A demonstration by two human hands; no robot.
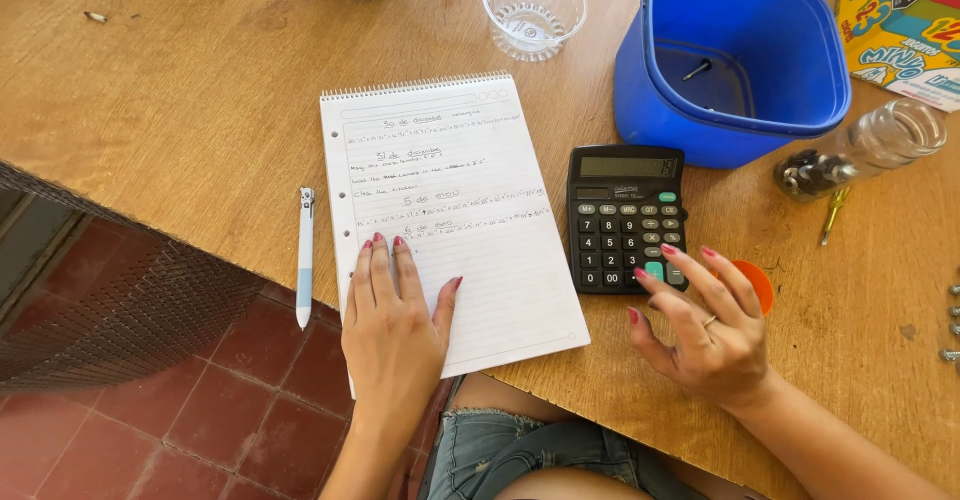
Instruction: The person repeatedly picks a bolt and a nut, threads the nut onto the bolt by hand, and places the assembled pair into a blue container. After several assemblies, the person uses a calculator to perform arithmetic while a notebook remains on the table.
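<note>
Left hand [392, 332] lies flat, fingers spread, on the notepad [455, 210] at the bench [180, 110] edge. Right hand [705, 325], fingers apart and holding nothing, hovers over the black calculator [622, 212], maybe touching a key. Blue tub [730, 60] sits at 1 o'clock.

Matt lined paper notepad [455, 210], matt black plastic calculator [626, 218], glossy blue plastic bucket [735, 55], clear plastic cup [533, 8], smooth wooden table [170, 110]

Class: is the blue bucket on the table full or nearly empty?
Nearly empty: the blue bucket shows a bare floor with one small screw.
</note>
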